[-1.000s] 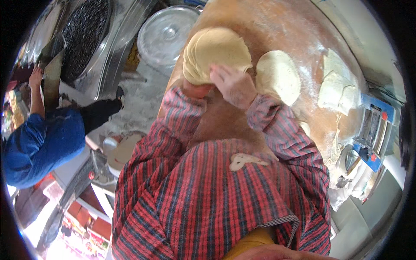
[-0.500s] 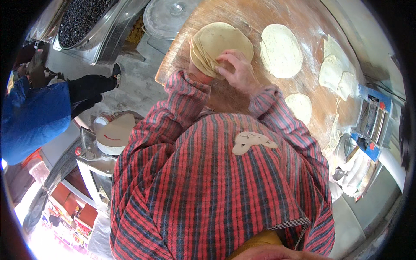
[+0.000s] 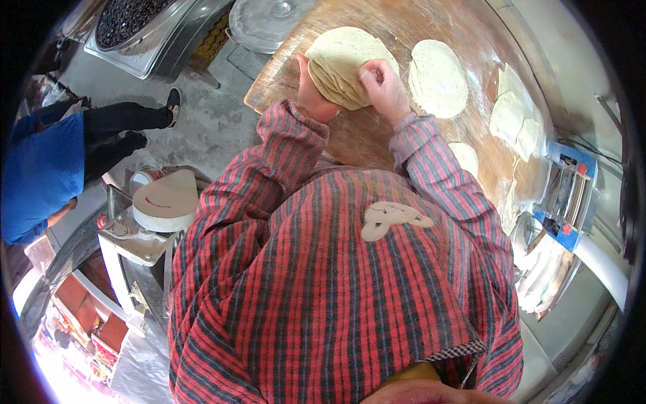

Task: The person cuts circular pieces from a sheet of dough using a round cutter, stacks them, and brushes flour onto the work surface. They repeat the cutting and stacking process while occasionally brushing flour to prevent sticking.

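The dough sheet (image 3: 346, 64) now droops, folded, from both hands; three flat rounds beside.

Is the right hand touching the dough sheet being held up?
Touching: the head view shows the right hand gripping the edge of the dough sheet, fingers curled over it.

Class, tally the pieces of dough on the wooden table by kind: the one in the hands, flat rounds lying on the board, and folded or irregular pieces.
Pale flat dough sheet held in left hand and right hand: 1
Round dough discs lying flat: 2
Irregular pale dough pieces at the far side: 2, roughly
Total: 5
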Demonstrator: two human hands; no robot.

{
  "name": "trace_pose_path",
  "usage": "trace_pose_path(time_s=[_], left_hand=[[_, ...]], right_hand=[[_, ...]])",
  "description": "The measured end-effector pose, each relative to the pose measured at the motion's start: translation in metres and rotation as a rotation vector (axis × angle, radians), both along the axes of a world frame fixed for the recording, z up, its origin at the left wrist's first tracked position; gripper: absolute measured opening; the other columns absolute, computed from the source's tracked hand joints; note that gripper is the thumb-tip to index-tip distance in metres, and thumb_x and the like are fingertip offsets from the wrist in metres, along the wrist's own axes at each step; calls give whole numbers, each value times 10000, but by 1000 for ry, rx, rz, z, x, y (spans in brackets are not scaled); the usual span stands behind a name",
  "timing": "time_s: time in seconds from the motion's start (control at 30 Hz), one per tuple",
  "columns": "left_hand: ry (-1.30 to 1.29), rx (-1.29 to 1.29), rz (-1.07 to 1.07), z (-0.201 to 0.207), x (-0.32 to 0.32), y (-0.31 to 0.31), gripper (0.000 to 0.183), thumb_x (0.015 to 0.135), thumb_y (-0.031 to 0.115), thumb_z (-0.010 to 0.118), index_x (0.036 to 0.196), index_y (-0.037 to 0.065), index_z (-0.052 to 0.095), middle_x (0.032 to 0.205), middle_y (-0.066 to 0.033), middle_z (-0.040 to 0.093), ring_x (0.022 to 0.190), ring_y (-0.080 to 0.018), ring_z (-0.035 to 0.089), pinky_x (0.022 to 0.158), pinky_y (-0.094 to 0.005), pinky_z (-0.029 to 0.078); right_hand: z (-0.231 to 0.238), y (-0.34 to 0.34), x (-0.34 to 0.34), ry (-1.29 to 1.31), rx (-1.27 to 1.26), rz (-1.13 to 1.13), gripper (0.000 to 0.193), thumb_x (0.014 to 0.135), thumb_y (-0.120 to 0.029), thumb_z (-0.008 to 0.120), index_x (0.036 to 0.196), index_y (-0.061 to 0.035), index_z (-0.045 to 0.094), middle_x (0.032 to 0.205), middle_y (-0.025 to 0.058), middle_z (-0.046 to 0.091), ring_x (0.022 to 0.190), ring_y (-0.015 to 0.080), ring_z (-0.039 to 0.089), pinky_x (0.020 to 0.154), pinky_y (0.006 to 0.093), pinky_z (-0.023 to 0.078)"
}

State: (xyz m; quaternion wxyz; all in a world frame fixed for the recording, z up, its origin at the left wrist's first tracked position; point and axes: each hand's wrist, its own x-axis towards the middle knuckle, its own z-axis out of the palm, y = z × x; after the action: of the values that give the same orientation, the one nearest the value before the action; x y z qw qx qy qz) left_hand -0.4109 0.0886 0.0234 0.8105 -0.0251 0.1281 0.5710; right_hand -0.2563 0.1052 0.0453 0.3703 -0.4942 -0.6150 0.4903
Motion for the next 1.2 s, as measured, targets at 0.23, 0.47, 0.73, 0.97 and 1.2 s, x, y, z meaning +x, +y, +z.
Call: trace_pose_path(time_s=[0.23, 0.47, 0.73, 0.97, 1.2], left_hand=[[-53, 0, -26, 3, 1, 0, 864, 886, 743, 173, 1425, 96, 367, 1422, -135, 435, 1295, -339, 419, 1086, -504, 330], [-53, 9, 9, -1, 4, 2, 859, 893, 732, 162, 1426, 88, 363, 1423, -131, 436, 1294, -335, 423, 1078, -489, 348], [-168, 45, -23, -2, 5, 5, 857, 898, 726, 150, 1421, 82, 368, 1408, -139, 452, 1279, -339, 440, 1081, -487, 348], [-117, 31, 15, -6, 7, 7, 858, 897, 726, 153, 1421, 81, 366, 1415, -140, 442, 1286, -342, 431, 1084, -488, 344], [-237, 41, -2, -7, 7, 6, 850, 898, 724, 157, 1421, 87, 366, 1410, -129, 453, 1283, -333, 439, 1082, -495, 347]], right_hand=[[-6, -3, 2, -279, 89, -43, 179, 879, -149, 615, 1030, -56, 594, 831, 37, 573, 739, 127, 538, 686, 270, 455], [2, -9, -7, -370, 470, 119, 144, 904, -136, 557, 1016, -69, 619, 941, 97, 626, 842, 234, 608, 753, 323, 482], [13, -7, -3, -343, -30, 127, 214, 821, -228, 695, 975, -83, 663, 903, 57, 597, 768, 183, 558, 711, 313, 474], [6, -11, -8, -397, 247, 103, 184, 839, -194, 677, 967, -68, 640, 818, 14, 575, 696, 113, 514, 634, 258, 445], [7, -6, -4, -110, -256, -130, 171, 886, -139, 629, 1024, -42, 607, 900, 13, 599, 762, 76, 531, 683, 245, 455]])
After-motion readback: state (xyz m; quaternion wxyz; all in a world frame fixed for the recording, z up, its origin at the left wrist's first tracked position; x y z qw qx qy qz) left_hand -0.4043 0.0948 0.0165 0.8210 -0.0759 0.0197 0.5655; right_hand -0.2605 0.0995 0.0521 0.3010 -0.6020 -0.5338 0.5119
